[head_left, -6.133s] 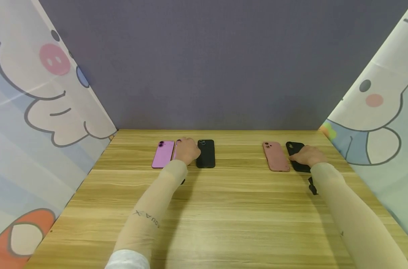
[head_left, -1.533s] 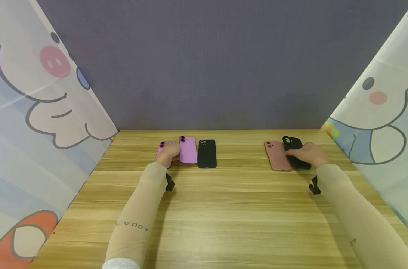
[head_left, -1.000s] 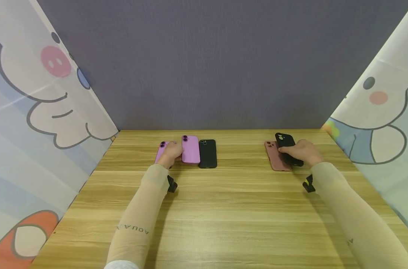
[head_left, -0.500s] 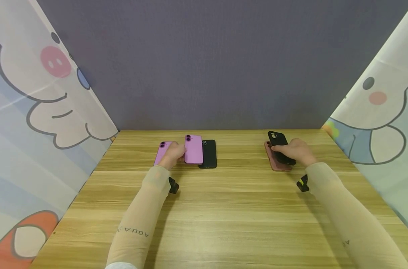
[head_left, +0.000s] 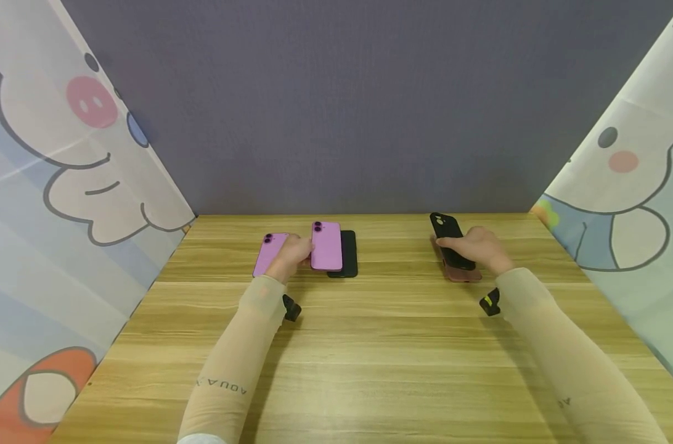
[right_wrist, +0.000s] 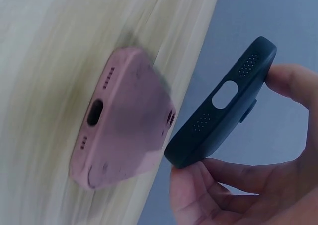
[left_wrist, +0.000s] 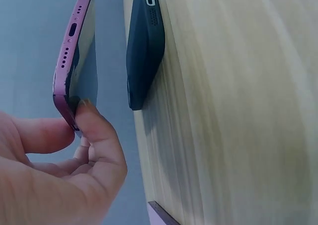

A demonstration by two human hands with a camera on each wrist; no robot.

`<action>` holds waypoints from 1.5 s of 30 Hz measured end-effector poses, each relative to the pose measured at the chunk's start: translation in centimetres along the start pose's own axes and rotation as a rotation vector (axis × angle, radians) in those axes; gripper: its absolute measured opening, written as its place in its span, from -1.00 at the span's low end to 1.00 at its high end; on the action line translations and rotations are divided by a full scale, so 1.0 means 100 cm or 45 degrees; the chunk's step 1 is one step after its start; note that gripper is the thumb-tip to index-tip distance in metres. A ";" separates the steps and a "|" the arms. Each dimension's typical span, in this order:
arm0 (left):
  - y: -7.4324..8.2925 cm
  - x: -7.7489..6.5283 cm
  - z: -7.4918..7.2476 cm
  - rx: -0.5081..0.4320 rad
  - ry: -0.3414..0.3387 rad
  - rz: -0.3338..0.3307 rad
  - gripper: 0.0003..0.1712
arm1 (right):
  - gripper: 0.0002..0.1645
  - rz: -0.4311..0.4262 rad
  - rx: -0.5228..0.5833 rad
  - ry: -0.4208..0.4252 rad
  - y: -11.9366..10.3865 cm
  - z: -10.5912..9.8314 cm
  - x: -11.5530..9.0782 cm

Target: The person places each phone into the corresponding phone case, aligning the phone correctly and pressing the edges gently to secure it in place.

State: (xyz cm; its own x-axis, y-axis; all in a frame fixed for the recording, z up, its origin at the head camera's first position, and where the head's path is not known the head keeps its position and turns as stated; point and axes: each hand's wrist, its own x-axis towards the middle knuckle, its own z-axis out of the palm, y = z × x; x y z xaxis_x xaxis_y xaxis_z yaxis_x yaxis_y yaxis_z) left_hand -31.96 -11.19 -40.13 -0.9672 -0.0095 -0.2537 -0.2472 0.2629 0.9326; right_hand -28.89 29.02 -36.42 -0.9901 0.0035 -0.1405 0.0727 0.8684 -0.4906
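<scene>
My left hand [head_left: 294,250] pinches the near edge of a purple phone [head_left: 326,246] between thumb and fingers. The phone is lifted, back up, and overlaps a black-cased phone [head_left: 350,254] lying on the table. In the left wrist view a gap shows between the lifted purple phone [left_wrist: 74,46] and the black-cased one [left_wrist: 145,51]. My right hand [head_left: 481,250] grips a black phone case [head_left: 450,231] by its long sides. It is raised over a pink phone case [head_left: 463,275] on the table, partly covering it; the right wrist view shows the black case [right_wrist: 223,101] apart from the pink one [right_wrist: 124,115].
A second purple phone [head_left: 266,253] lies left of my left hand, partly hidden by it. The wooden table [head_left: 381,345] ends at a grey panel [head_left: 358,123] behind, with cartoon-printed sheets [head_left: 81,172] at both sides. Small black devices [head_left: 489,302] sit at my wrists.
Since a second ago the purple phone in my left hand has moved right, over the black-cased phone. The black case in my right hand has moved left and higher, over the pink case.
</scene>
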 end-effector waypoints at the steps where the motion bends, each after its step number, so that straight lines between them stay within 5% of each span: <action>1: 0.000 0.000 0.000 -0.004 -0.009 -0.003 -0.92 | -0.25 0.001 0.005 -0.003 -0.001 0.001 0.000; 10: 0.007 -0.005 -0.003 -0.085 -0.015 -0.037 -0.45 | -0.26 0.009 0.073 -0.010 -0.011 0.008 0.000; 19: 0.008 -0.008 0.003 -0.071 -0.061 -0.013 -0.86 | -0.23 0.028 0.129 -0.021 -0.018 0.009 -0.004; 35: 0.008 -0.012 0.014 -0.057 -0.073 0.021 -0.68 | -0.21 0.082 0.456 -0.123 -0.033 0.015 -0.012; 45: 0.008 -0.013 0.018 -0.065 -0.053 0.046 -0.87 | -0.16 -0.023 0.242 -0.008 -0.043 0.022 -0.012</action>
State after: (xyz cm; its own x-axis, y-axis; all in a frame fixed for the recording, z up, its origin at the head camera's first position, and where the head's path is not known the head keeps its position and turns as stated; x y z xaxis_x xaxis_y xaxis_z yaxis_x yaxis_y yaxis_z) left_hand -30.79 -9.23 -39.47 -0.9725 0.0397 -0.2294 -0.2161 0.2130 0.9529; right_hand -27.77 24.19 -35.98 -0.9907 -0.0151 -0.1350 0.0765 0.7589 -0.6467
